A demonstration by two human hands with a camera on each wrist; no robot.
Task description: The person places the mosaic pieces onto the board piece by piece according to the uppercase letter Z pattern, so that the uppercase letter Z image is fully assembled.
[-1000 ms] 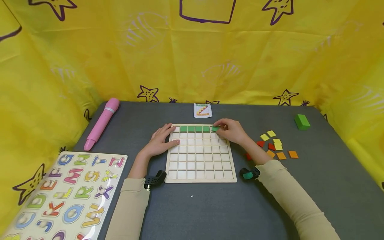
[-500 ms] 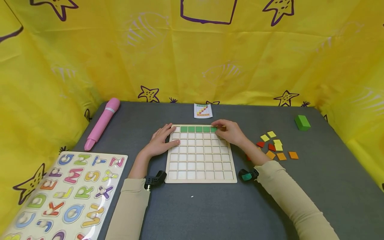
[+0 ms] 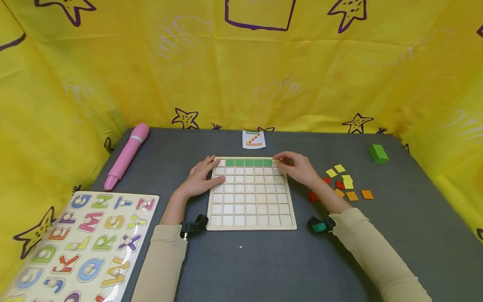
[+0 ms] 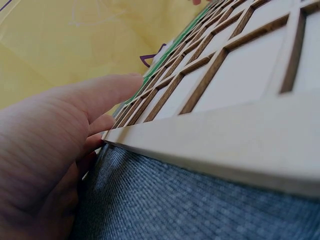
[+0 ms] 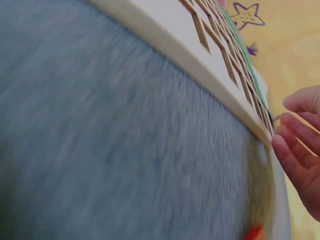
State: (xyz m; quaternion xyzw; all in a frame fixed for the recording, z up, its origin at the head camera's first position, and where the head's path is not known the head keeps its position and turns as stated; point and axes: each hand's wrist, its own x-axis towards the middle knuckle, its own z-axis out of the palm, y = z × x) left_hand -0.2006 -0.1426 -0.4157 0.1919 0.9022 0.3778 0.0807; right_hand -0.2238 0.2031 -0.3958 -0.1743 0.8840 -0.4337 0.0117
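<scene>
We have the grid board in from the far edge of the tabletop, green tiles along its far row. Left hand, fingers stretched out, rests over the board's left edge; at its far right corner, the right hand has loosely bent fingers, apparently empty.

A dark grey desk carries a pale grid board. Beyond the board lies a pattern card; left of it, a pink stick and, nearer, a letter board; right of it, scattered yellow tiles, red tiles, orange tiles and a green block.
</scene>
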